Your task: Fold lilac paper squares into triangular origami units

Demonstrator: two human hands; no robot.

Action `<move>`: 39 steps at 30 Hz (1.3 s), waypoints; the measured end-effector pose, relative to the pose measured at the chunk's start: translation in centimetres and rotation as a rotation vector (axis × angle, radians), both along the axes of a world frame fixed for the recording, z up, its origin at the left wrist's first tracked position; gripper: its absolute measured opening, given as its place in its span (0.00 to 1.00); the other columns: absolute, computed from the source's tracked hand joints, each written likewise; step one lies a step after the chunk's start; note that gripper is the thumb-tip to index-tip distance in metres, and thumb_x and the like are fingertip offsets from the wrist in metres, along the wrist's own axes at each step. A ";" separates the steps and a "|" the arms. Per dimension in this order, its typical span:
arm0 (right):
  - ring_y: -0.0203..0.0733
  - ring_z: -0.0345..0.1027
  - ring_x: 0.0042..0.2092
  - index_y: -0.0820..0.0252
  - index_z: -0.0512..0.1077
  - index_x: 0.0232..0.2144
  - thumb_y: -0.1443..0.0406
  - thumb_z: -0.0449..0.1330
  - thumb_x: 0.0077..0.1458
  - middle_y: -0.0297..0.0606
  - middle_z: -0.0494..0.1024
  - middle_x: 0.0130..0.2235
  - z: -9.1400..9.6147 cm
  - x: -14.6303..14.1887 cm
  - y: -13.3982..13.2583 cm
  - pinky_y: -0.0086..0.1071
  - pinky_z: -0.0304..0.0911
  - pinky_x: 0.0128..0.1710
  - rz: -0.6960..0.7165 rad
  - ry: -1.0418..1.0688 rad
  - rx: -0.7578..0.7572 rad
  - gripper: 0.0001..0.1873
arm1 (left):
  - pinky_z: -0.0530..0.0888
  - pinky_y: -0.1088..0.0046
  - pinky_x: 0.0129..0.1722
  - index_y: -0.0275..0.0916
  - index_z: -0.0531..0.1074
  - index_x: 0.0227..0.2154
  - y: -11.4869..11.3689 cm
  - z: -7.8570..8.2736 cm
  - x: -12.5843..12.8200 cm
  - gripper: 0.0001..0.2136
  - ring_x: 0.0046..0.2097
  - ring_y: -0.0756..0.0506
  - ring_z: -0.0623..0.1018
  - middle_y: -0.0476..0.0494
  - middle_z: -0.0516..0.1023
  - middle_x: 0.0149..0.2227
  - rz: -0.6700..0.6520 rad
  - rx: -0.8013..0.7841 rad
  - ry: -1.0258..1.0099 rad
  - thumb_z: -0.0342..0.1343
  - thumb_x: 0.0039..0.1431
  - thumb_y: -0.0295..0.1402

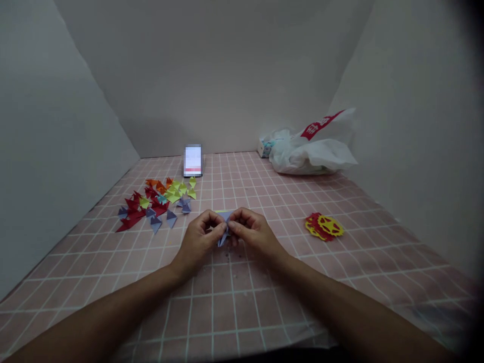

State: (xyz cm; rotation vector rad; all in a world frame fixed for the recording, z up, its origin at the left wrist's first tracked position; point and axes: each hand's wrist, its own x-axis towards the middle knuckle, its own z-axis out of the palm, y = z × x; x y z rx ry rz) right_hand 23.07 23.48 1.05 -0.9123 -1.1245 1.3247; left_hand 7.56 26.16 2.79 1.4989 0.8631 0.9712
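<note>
A small purple folded paper piece (225,227) is pinched between both my hands just above the pink checked tablecloth (234,297). My left hand (200,239) grips its left side with curled fingers. My right hand (251,233) pinches its right side with thumb and forefinger. A sliver of yellow-green paper (222,212) shows on the cloth just behind my fingers. To the left lies a pile of folded paper triangles (157,201) in red, orange, yellow-green and purple.
A phone (192,160) with a lit screen stands at the back against the grey wall. A white plastic bag (312,148) sits at the back right with a small box beside it. Red and yellow paper cut-outs (324,226) lie to the right.
</note>
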 end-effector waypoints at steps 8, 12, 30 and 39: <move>0.30 0.65 0.22 0.59 0.69 0.30 0.61 0.64 0.52 0.28 0.71 0.26 0.2 0.0 0.0 0.27 0.61 0.24 -0.006 0.000 0.002 0.09 | 0.71 0.73 0.31 0.39 0.70 0.28 0.0 -0.4 -0.2 0.06 0.30 0.49 0.73 0.50 0.73 0.29 0.087 0.118 0.060 0.58 0.56 0.34; 0.31 0.64 0.21 0.58 0.66 0.29 0.59 0.65 0.51 0.27 0.70 0.23 0.2 -0.2 -0.3 0.26 0.60 0.20 0.041 -0.031 -0.078 0.12 | 0.72 0.73 0.34 0.39 0.70 0.28 0.0 -0.6 -0.3 0.05 0.35 0.48 0.74 0.47 0.74 0.34 0.167 0.174 0.056 0.58 0.56 0.33; 0.30 0.65 0.20 0.58 0.65 0.29 0.57 0.67 0.49 0.28 0.71 0.24 0.3 -0.8 -0.9 0.25 0.58 0.20 0.174 0.011 -0.217 0.16 | 0.74 0.70 0.41 0.39 0.70 0.30 -0.2 -1.3 -0.4 0.04 0.42 0.47 0.78 0.45 0.76 0.38 0.205 0.307 -0.002 0.57 0.60 0.31; 0.32 0.67 0.22 0.60 0.66 0.28 0.59 0.69 0.47 0.28 0.73 0.25 0.0 -1.4 -1.4 0.28 0.61 0.26 0.207 0.154 -0.264 0.16 | 0.73 0.69 0.45 0.40 0.70 0.30 -0.2 -1.5 -0.3 0.04 0.44 0.47 0.77 0.45 0.75 0.39 0.257 0.345 0.000 0.56 0.61 0.30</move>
